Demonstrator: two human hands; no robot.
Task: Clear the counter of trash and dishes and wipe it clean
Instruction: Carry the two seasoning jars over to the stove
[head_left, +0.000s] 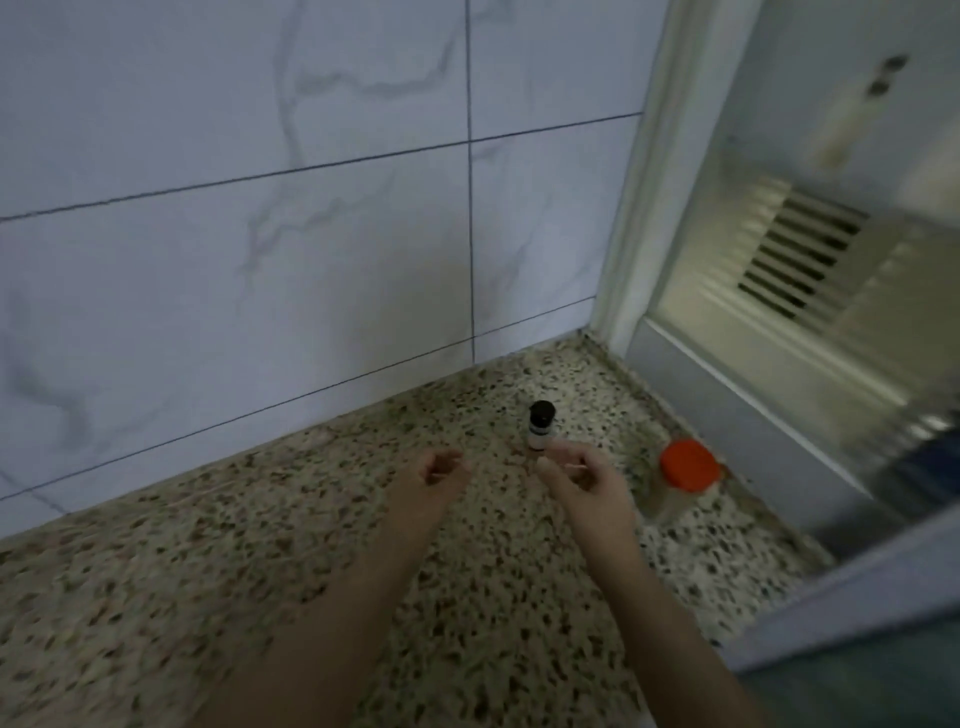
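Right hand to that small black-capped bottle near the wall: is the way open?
Probably yes. The right hand hangs just in front of the small bottle, fingers loosely curled and empty, with only bare counter between. The red-lidded jar stands off to the right, out of the path.

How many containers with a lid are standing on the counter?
2. A small bottle with a black cap near the wall, just beyond the right hand; a jar with an orange lid further right. None seems hidden.

Marble-veined wall tiles (260, 208), window frame (639, 208) — dim light
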